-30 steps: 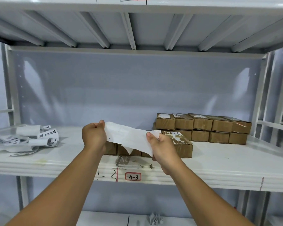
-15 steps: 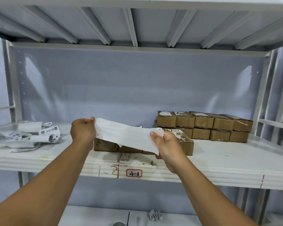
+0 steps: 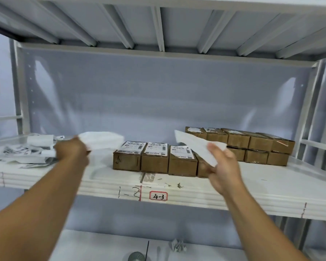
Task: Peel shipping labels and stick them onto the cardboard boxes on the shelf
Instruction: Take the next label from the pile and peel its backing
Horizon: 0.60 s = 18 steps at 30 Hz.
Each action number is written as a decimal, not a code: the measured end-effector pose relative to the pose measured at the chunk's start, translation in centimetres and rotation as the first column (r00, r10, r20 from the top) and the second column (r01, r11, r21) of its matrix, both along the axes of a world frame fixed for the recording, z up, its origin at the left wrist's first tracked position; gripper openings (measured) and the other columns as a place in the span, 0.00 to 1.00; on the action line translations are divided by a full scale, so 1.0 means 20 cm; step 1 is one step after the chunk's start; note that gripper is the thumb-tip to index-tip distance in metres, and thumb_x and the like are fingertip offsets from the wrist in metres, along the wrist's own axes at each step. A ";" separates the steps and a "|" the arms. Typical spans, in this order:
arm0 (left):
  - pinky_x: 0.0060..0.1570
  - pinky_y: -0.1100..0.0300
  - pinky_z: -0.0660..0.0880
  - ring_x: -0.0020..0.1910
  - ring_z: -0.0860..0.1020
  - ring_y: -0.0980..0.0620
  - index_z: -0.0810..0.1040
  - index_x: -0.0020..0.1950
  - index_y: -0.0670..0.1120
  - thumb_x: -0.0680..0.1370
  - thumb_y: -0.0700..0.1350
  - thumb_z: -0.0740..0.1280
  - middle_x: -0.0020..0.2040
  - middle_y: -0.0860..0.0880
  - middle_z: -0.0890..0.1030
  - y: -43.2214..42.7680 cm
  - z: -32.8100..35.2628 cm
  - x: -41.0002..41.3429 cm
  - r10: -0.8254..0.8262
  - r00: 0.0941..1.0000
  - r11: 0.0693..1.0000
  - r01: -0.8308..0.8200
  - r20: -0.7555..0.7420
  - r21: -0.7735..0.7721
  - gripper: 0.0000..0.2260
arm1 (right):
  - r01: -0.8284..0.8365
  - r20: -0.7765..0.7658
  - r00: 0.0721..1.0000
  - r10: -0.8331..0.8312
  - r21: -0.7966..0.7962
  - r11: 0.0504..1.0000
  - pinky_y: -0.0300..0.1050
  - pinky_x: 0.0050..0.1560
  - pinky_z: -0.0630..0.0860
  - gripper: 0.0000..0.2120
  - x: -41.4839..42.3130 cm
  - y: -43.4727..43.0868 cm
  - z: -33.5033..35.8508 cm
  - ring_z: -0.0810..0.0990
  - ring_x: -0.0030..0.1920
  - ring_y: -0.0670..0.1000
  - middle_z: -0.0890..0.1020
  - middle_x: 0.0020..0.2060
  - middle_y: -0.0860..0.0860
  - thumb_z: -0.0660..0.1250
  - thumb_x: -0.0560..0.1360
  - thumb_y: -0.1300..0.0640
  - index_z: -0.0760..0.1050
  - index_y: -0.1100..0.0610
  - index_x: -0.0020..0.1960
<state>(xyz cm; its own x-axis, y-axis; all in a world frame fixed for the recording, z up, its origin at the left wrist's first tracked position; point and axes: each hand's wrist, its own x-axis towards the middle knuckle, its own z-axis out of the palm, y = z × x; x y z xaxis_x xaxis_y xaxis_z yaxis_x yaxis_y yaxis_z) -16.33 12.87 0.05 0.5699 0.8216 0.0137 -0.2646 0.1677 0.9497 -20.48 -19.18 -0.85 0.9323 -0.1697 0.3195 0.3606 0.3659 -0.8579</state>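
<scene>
white sheets [image 3: 196,147] x2, 3 labelled boxes [image 3: 154,162]

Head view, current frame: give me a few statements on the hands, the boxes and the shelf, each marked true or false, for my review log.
1. The left hand holds the left white paper sheet and the right hand holds the right white paper sheet, the sheets apart. True.
2. The front row of brown cardboard boxes bears no labels. False: three boxes show printed white labels on top.
3. The red-bordered tag on the edge of the white metal shelf reads 4-3. True.
4. The loose pile of printed papers lies at the shelf's right end. False: it lies at the left end; a stack of brown boxes sits at the right.
</scene>
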 end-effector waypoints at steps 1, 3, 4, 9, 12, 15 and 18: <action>0.54 0.48 0.77 0.57 0.78 0.41 0.76 0.60 0.41 0.78 0.48 0.63 0.60 0.41 0.78 0.08 -0.01 -0.01 0.036 0.999 0.999 -0.037 0.008 0.016 0.15 | 0.040 -0.012 0.999 -0.041 -0.026 0.999 0.37 0.21 0.69 0.04 0.01 -0.06 -0.01 0.78 0.31 0.51 0.81 0.36 0.55 0.62 0.78 0.62 0.76 0.59 0.46; 0.49 0.40 0.77 0.52 0.80 0.40 0.79 0.44 0.45 0.76 0.49 0.66 0.51 0.41 0.81 0.19 -0.04 -0.02 0.000 0.997 0.999 -0.005 0.083 0.052 0.08 | 0.083 -0.035 0.995 -0.090 -0.174 0.981 0.40 0.27 0.74 0.05 0.00 -0.11 -0.01 0.80 0.33 0.49 0.83 0.35 0.52 0.63 0.78 0.60 0.77 0.59 0.46; 0.46 0.40 0.78 0.49 0.79 0.41 0.78 0.39 0.46 0.76 0.49 0.67 0.47 0.43 0.80 0.21 -0.05 -0.03 -0.054 0.991 0.997 0.046 0.122 0.064 0.09 | 0.081 -0.036 0.995 -0.093 -0.261 0.962 0.43 0.33 0.76 0.06 0.01 -0.09 -0.01 0.81 0.34 0.47 0.83 0.36 0.50 0.63 0.78 0.57 0.77 0.57 0.46; 0.38 0.54 0.76 0.45 0.79 0.50 0.78 0.52 0.47 0.78 0.46 0.65 0.46 0.50 0.80 0.09 -0.02 -0.09 -0.268 0.918 0.957 0.288 0.292 -0.027 0.05 | 0.040 0.078 0.997 0.004 -0.560 0.827 0.48 0.37 0.74 0.06 0.03 0.17 0.08 0.79 0.40 0.52 0.78 0.46 0.48 0.63 0.79 0.55 0.71 0.46 0.55; 0.35 0.58 0.78 0.42 0.80 0.53 0.77 0.47 0.49 0.79 0.47 0.65 0.46 0.51 0.81 0.09 0.02 -0.10 -0.325 0.877 0.923 0.375 0.354 -0.083 0.04 | 0.134 0.175 0.984 -0.025 -0.646 0.751 0.35 0.28 0.70 0.10 0.06 0.33 0.15 0.76 0.35 0.48 0.77 0.45 0.45 0.61 0.79 0.64 0.74 0.50 0.49; 0.32 0.61 0.78 0.40 0.80 0.55 0.76 0.44 0.48 0.78 0.45 0.66 0.43 0.51 0.81 0.11 0.04 -0.13 -0.292 0.873 0.903 0.386 0.390 -0.189 0.04 | 0.127 0.148 0.988 -0.037 -0.669 0.732 0.33 0.28 0.68 0.18 0.09 0.51 0.19 0.75 0.35 0.48 0.81 0.45 0.49 0.58 0.76 0.67 0.79 0.51 0.36; 0.31 0.62 0.77 0.40 0.80 0.55 0.76 0.44 0.48 0.77 0.44 0.67 0.43 0.51 0.80 0.16 0.06 -0.16 -0.247 0.882 0.896 0.366 0.402 -0.251 0.03 | 0.068 0.105 0.994 0.010 -0.714 0.697 0.36 0.36 0.71 0.14 0.09 0.69 0.20 0.77 0.39 0.46 0.81 0.47 0.46 0.60 0.76 0.62 0.81 0.49 0.40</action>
